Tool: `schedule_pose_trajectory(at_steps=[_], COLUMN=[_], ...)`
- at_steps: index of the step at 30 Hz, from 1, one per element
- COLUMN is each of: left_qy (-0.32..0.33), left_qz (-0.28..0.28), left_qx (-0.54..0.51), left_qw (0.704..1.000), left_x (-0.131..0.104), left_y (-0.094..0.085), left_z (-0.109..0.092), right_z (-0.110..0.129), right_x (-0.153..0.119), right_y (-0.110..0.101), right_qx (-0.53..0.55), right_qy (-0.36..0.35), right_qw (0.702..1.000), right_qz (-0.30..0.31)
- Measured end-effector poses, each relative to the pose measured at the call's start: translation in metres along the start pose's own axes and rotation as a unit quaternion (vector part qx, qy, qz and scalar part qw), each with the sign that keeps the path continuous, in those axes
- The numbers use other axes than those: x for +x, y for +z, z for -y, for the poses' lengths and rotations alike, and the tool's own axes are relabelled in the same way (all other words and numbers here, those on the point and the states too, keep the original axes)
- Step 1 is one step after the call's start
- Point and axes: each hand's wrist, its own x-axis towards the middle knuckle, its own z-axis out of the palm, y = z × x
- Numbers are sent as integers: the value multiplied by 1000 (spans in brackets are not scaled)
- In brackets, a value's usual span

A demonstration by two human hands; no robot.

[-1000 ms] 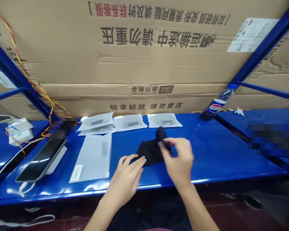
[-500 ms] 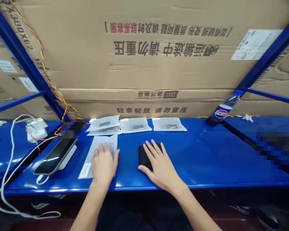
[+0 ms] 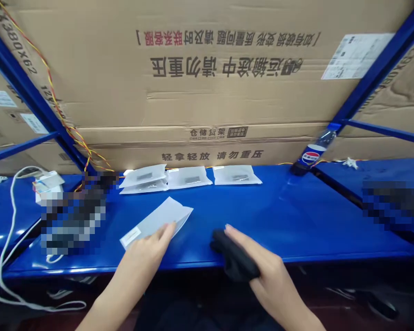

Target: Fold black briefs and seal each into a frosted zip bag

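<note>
The right hand (image 3: 262,271) clutched a soft, light folded black sock (image 3: 232,257); at nine o'clock, the left hand (image 3: 148,248) pinched a limp, slippery plastic bag (image 3: 158,219) by its near edge.

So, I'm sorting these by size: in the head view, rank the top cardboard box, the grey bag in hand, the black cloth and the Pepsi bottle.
1. Cardboard box
2. Grey bag
3. Black cloth, nearest the camera
4. Pepsi bottle, farther off, so unsure against the cloth

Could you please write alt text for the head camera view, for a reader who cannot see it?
A person's right hand grips a folded black cloth at the front edge of a blue shelf, while the left hand lifts a flat grey plastic bag. Three more packets lie along the back, below stacked cardboard boxes.
</note>
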Motion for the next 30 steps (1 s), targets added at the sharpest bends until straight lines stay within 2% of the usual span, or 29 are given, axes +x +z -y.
schedule_pose_trajectory(at_steps=[1,2,3,4,5,6,7,9,10,11,13,15,17,20,23,26,28,30], left_qy=[29,60,87,100,106,107,108,112,120,132,143,130,111,134,163,162,165,160], left_qz=[4,12,21,28,34,38,38,33,29,24,18,25,33,33,26,6,-8,-19], left_qx=[3,8,13,12,3,-11,-24,-64,-95,-126,-186,-222,-230,-221,-213,-207,-205,-204], left_qw=[1000,998,996,994,994,993,993,991,988,983,972,966,966,965,963,965,965,966], left_x=[4,9,15,21,26,32,36,44,47,49,50,49,46,44,48,57,61,60], left_y=[-6,-11,-14,-17,-19,-19,-20,-20,-20,-21,-22,-23,-23,-22,-18,-10,-5,-2], left_z=[-4,-9,-14,-19,-24,-30,-35,-44,-47,-48,-48,-44,-41,-44,-51,-54,-50,-42], right_z=[3,7,12,18,24,30,36,43,43,42,33,20,9,1,-1,-2,-3,-2], right_x=[4,10,16,21,25,28,28,26,24,22,22,25,29,36,47,65,76,84], right_y=[-2,-2,-2,0,4,8,13,25,30,33,37,36,35,44,68,96,107,106], right_qx=[55,105,147,178,196,198,183,138,116,95,49,-11,-64,-129,-211,-263,-265,-258], right_qy=[99,193,267,311,328,320,290,160,60,-52,-244,-340,-367,-358,-229,-112,-108,-128], right_qw=[991,963,924,887,864,859,874,935,963,976,963,938,928,925,950,957,957,955], right_qz=[-76,-157,-232,-291,-329,-346,-344,-283,-237,-188,-107,-62,-36,4,35,45,56,74])
